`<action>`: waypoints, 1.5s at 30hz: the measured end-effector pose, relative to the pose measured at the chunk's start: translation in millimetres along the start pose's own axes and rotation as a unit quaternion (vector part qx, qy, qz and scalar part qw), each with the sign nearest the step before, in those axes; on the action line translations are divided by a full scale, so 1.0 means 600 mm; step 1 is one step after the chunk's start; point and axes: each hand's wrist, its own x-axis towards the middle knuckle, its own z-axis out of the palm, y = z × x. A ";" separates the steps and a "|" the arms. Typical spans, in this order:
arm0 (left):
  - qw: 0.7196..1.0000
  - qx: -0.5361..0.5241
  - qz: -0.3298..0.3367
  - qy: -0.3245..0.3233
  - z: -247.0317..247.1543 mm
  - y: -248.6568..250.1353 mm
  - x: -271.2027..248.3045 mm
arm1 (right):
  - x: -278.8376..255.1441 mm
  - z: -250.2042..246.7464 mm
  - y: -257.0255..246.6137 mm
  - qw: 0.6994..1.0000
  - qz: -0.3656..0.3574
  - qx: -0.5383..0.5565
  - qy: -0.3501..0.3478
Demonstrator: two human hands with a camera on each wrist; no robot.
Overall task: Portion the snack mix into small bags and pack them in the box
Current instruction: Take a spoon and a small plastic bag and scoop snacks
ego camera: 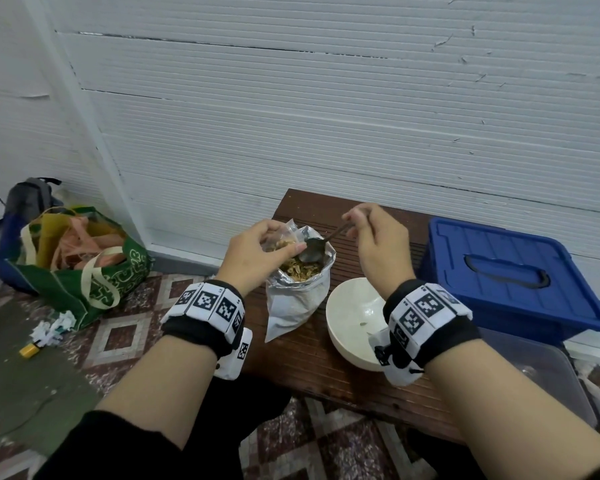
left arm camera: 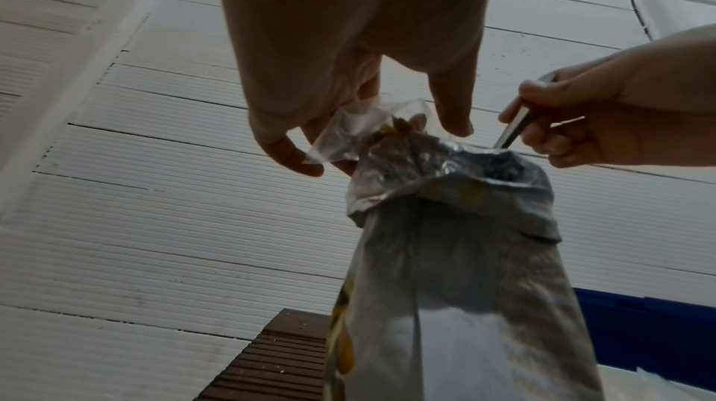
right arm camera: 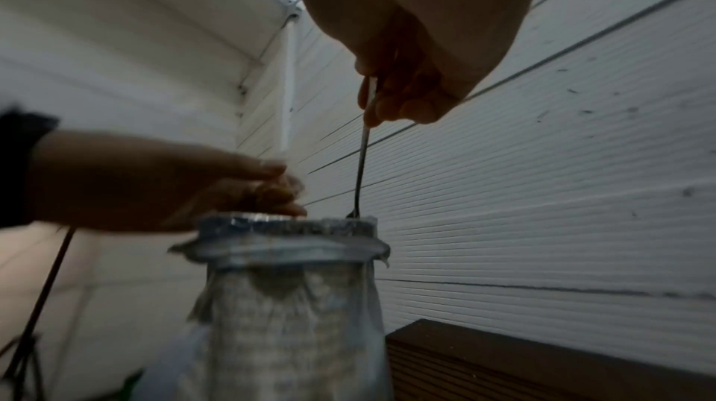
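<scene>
A silver foil snack bag (ego camera: pixel 297 299) stands open on the brown wooden bench (ego camera: pixel 312 362), with snack mix (ego camera: pixel 300 270) showing inside. My left hand (ego camera: pixel 260 249) pinches a small clear bag (left arm camera: pixel 348 135) holding some mix, right at the foil bag's (left arm camera: pixel 457 270) mouth. My right hand (ego camera: pixel 374 237) grips a metal spoon (ego camera: pixel 317 245) by its handle, bowl down inside the foil bag (right arm camera: pixel 294 300). In the right wrist view the spoon (right arm camera: pixel 362 163) hangs steeply from the fingers. A blue lidded box (ego camera: pixel 510 275) sits at the right.
A white bowl (ego camera: pixel 355 320) stands on the bench under my right wrist. A clear plastic lid or tub (ego camera: pixel 541 372) lies at the bench's right end. On the tiled floor at the left are a green tote bag (ego camera: pixel 84 265), a grey backpack (ego camera: pixel 28 195) and paper scraps (ego camera: pixel 54 329).
</scene>
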 end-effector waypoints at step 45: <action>0.991 0.128 -0.010 -0.039 -0.005 -0.018 0.017 | 0.028 -0.017 -0.013 0.956 0.251 0.081 0.129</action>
